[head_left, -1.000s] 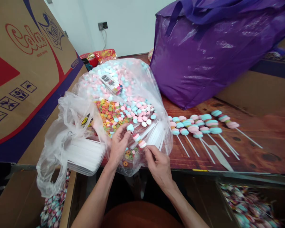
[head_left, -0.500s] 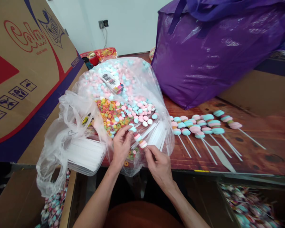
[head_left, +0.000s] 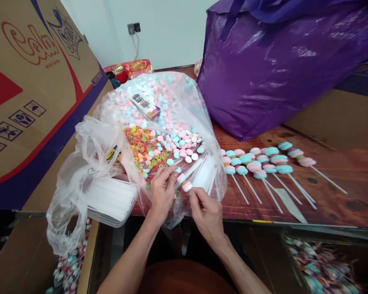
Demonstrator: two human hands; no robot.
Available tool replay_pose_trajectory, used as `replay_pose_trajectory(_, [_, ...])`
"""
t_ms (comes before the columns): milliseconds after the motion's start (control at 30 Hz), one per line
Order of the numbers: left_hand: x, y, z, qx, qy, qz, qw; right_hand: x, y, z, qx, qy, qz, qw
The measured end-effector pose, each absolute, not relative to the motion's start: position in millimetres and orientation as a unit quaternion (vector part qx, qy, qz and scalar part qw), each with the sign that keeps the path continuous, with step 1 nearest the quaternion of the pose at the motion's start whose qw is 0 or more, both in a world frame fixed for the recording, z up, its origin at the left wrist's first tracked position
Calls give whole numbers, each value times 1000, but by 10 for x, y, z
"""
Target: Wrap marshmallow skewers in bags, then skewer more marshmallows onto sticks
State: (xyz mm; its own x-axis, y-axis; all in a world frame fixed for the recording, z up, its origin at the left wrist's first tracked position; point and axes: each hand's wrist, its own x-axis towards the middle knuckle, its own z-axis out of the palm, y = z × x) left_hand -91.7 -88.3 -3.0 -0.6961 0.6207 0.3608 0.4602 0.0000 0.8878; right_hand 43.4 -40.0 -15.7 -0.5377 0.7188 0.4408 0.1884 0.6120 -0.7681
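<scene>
Between my two hands is a marshmallow candy stick (head_left: 184,180), threaded with pink, blue and white pieces. My left hand (head_left: 162,195) is closed, thumb and fingers pinching its upper end by a blue marshmallow. My right hand (head_left: 207,210) pinches the lower end, just under the pink-and-white piece; the stick itself is mostly hidden by the fingers. Just beyond lies an open clear plastic bag (head_left: 190,94) with loose pink, blue and white marshmallows (head_left: 182,152), colourful ring gummies (head_left: 144,149) and white sticks (head_left: 204,173).
Several finished candy sticks (head_left: 271,159) lie in a row on the wooden table (head_left: 334,208) to the right. A plastic tub of white sticks (head_left: 110,200) stands left. A purple bag (head_left: 279,73) and a large carton (head_left: 33,98) flank the work area. Candy-filled boxes sit below.
My left hand has moved slightly right and down, closer to my right hand, along with the top of the candy stick. My right hand has barely moved.
</scene>
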Motion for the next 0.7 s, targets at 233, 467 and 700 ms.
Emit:
replay_pose_trajectory(233, [-834,-895,-47,348,708,606,104,422,-399,-150,-279,-815,325,390])
replay_pose_trajectory(467, [-796,-890,-61,345,694,621,115,410,-394,-130,-281,-818,318,388])
replay_pose_trajectory(700, [-784,-879,-57,353,683,620,155,411,-399,-149,-294,-819,313,380])
